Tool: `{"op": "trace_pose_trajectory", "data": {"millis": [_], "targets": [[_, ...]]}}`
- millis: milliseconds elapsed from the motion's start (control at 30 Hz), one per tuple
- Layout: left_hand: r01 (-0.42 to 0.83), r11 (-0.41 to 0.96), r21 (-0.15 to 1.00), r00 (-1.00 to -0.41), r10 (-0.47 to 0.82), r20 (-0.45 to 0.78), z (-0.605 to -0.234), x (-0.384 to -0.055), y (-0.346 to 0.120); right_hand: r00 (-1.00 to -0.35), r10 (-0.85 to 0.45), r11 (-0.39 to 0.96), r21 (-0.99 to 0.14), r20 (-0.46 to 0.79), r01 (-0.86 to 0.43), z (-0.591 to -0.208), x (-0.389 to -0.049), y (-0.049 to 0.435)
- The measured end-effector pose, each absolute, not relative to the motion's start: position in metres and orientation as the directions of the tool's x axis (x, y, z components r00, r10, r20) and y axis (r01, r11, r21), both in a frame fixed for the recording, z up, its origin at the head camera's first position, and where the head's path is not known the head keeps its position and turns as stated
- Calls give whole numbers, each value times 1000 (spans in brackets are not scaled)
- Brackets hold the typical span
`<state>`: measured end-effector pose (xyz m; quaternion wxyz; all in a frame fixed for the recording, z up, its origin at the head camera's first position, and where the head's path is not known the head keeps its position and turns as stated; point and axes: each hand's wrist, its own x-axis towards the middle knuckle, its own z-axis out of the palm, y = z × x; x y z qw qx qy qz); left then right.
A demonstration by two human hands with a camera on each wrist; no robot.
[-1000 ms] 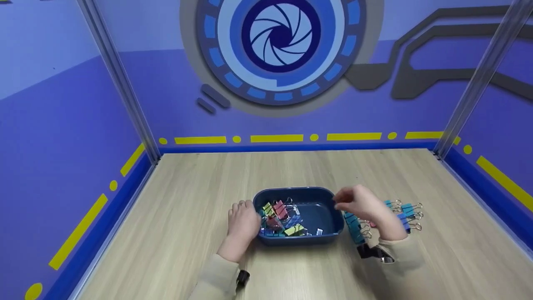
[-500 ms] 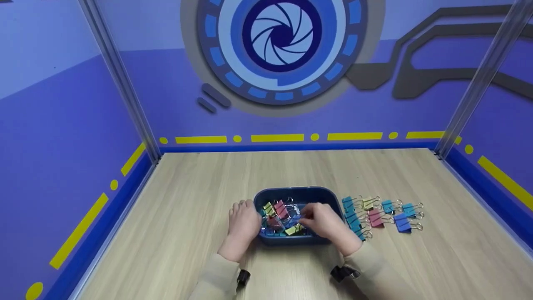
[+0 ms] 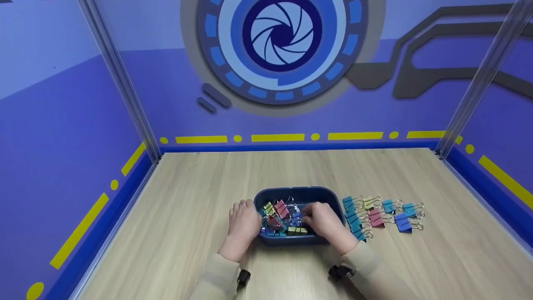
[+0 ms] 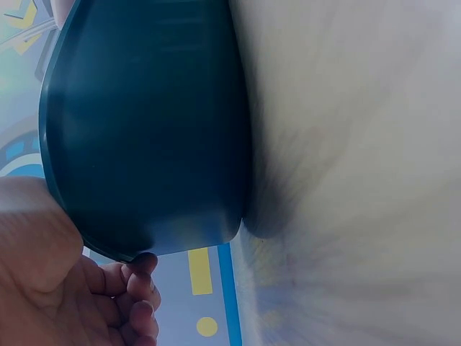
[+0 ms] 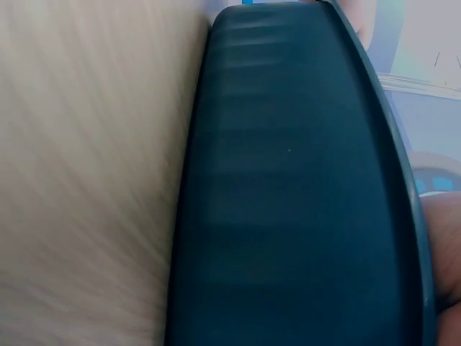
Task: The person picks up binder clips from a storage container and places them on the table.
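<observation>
A dark blue plastic box (image 3: 300, 240) stands on the table with several coloured binder clips inside, mostly in its left half. My left hand (image 3: 245, 221) grips the box's left end; in the left wrist view its fingers (image 4: 142, 288) curl at the rim. My right hand (image 3: 327, 221) reaches over the right side into the box, and its thumb and fingertips pinch a blue binder clip (image 3: 296, 218). A yellow clip (image 3: 297, 230) lies just in front of it, and a pink clip (image 3: 281, 209) is to its left. The right wrist view shows mostly the box's outer wall (image 5: 288, 180).
Right of the box, binder clips lie in rows on the wooden table (image 3: 200, 183): several teal ones (image 3: 356, 225), a yellow one (image 3: 368, 203), a pink one (image 3: 376, 218) and a blue one (image 3: 403, 223). Patterned blue-purple panels (image 3: 137, 100) enclose the table's back and sides.
My right hand has come from the clips on the table at the right leftward into the box. The blue clip and the yellow clip there have shifted slightly. The left hand stays put.
</observation>
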<state>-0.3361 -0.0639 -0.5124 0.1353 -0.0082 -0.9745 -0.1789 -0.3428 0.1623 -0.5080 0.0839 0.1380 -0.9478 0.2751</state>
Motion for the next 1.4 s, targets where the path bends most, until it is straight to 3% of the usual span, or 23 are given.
{"op": "trace_pose_trajectory", "data": {"millis": [333,833,1400], "targets": [[72,935,346,-962,-26,271,-512,-335,-64,-967,-111,739,-632,229,-234,-508,-349,170],[70,933,353,-963,-29,269,-512,-335,-64,-957,-86,694,-672,277,-257,-487,-353,190],[74,933,351,-964,-24,266,-513,-335,-64,-987,-14,599,-789,162,-138,-451,-346,236]]}}
